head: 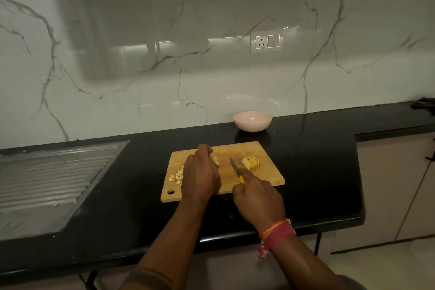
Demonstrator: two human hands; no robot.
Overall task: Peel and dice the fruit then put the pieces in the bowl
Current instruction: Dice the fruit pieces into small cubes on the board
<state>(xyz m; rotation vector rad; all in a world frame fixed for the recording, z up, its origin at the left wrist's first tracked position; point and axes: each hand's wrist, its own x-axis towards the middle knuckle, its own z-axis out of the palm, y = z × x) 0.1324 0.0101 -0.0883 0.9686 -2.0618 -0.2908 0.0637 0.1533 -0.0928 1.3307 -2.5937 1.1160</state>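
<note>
Board: wooden cutting board (235, 180) on the black counter (317, 172), taken as the landmark for everything below.
Left hand: left hand (200, 172) over the board's left-centre, fingers curled down onto a pale strip of fruit (215, 159), pinning it to the wood.
Right hand: right hand (257, 200) at the board's near edge, wrapped round the yellow handle of a knife (236, 169); the blade points away across the board's middle, just right of the held strip.
Fruit done: heap of diced pieces (177, 175) near the board's left edge, beside the left hand.
Fruit waiting: sliced chunk (251, 162) with some skin colour showing, on the board's right half, apart from the blade.
Bowl: pink bowl (252, 121) beyond the board's far edge; no pieces visible in it.
Step in hand: likely cross-cutting the held strip into dice.
Doing it well: keep the fingertips tucked back from the blade, cut straight down in even steps, feed the strip toward the knife, and push finished dice toward the heap so the cutting spot stays free.
Risk: the strip is short, so the fingers sit close to the edge.
</note>
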